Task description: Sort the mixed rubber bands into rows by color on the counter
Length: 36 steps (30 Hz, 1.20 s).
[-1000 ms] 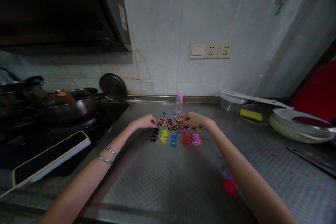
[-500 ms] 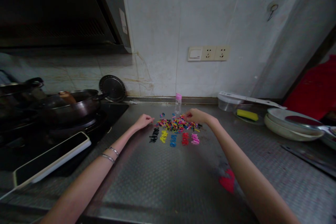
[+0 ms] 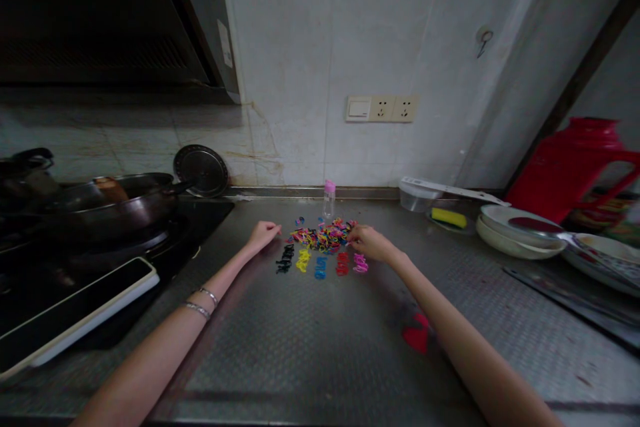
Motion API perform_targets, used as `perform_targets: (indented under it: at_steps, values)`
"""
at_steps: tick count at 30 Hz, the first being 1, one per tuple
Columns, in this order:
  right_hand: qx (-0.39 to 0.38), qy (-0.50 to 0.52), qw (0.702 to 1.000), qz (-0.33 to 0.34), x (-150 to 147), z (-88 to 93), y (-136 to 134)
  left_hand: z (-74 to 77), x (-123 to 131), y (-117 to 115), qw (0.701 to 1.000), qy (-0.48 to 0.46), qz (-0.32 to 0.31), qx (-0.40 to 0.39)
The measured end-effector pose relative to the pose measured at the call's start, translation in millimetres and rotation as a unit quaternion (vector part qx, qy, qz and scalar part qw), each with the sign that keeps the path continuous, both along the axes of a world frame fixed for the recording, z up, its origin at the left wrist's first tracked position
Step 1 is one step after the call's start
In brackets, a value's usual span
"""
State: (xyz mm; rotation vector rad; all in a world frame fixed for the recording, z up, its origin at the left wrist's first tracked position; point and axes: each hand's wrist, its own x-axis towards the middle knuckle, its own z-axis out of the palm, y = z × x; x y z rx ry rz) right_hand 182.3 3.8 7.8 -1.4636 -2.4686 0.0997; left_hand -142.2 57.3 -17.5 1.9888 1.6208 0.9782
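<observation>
A mixed heap of small coloured rubber bands (image 3: 323,236) lies on the metal counter (image 3: 280,347). In front of it sit separate little groups: black bands (image 3: 285,259), yellow bands (image 3: 303,260), blue bands (image 3: 321,268), red bands (image 3: 342,263) and pink bands (image 3: 360,263). My left hand (image 3: 263,237) rests just left of the heap, fingers pinched together. At the heap's right end, above the pink group, my right hand (image 3: 371,242) has its fingertips closed. Whatever either pinch holds is too small to make out.
Behind the heap stands a clear bottle with a pink cap (image 3: 329,199). A phone (image 3: 75,313) and a pan (image 3: 115,203) are on the left by the stove. To the right are a yellow sponge (image 3: 449,217), stacked bowls (image 3: 520,233) and a red thermos jug (image 3: 565,167).
My right hand has come down and nearer, from the heap's back right to its right edge by the pink group. My left hand stays beside the heap. The view has turned slightly right.
</observation>
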Motion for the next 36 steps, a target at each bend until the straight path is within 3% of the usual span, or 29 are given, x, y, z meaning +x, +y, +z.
perform_targets:
  at_steps: [6,15,24,33,36]
  values:
    - [0.035,-0.036,0.998,-0.034,-2.6,-10.0,-1.0,5.4,2.1,-6.6,1.0,-0.01,0.009,-0.009]
    - [0.038,-0.048,0.997,-0.035,-7.4,-3.5,-10.1,1.0,1.0,-3.7,1.0,-0.003,0.006,-0.002]
    - [0.034,0.037,0.997,-0.06,-1.7,-1.1,-12.7,2.6,2.2,-6.5,1.0,-0.004,0.004,0.006]
    - [0.027,0.134,0.99,-0.031,9.6,-4.1,-5.5,-1.3,-0.3,-1.9,1.0,0.001,0.0,0.008]
    - [-0.014,0.161,0.987,-0.016,18.2,-2.5,-2.1,-0.6,-0.3,-2.1,1.0,0.005,0.0,0.006]
